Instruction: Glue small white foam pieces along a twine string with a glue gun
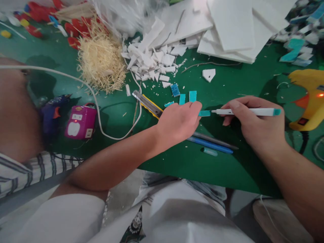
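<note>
Nearest, a translucent teal cap (210,152) lies beside a blue pen (215,144), within easy reach. Beyond, the left hand (179,121) pinches a small teal strip (205,113), apparently to steady it, while the right hand (260,125) grips a white marker (265,111), tip just beside the strip's exposed end. Off left, a magenta box (81,122) bears an apple-like mark, no lettering legible; farther, white scraps (154,60) lie heaped.

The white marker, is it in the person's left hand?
No, the right hand holds the white marker, its tip pointing at a teal piece by the left hand.
</note>
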### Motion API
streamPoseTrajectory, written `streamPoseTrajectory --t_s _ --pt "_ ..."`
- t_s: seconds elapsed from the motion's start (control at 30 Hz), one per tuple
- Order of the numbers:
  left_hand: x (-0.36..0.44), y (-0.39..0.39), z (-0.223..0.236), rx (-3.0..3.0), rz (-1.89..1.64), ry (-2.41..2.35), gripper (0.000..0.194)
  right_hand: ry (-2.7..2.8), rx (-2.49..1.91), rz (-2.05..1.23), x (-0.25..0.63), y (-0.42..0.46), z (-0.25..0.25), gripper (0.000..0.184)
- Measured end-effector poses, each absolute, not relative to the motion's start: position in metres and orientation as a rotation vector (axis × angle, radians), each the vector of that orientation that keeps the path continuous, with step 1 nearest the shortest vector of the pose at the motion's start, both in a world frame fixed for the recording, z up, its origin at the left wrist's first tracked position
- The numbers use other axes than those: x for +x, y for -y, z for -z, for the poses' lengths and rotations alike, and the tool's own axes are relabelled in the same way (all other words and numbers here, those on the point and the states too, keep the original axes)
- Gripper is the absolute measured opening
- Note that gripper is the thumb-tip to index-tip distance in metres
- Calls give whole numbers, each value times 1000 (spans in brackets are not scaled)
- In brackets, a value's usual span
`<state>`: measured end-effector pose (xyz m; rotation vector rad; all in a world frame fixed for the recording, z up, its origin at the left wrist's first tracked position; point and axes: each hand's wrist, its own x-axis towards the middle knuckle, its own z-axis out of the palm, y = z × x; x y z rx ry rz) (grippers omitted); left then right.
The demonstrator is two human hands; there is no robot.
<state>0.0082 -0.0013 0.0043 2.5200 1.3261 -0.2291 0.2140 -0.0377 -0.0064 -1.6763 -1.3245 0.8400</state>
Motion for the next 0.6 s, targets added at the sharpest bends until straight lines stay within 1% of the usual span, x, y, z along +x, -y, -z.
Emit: streamPoseTrajectory --t_s 0.23,0.43,0.6 --pt "9 2 -4 2521 182 -1319 26 1311 -1657 -857 213 38 5 26" --pt "10 2 -6 2511 209 -1322 26 1308 -1661 -842 212 38 6 26" --pt "10 1 -6 2507 232 -1320 28 1295 -1653 -860 213 36 6 22"
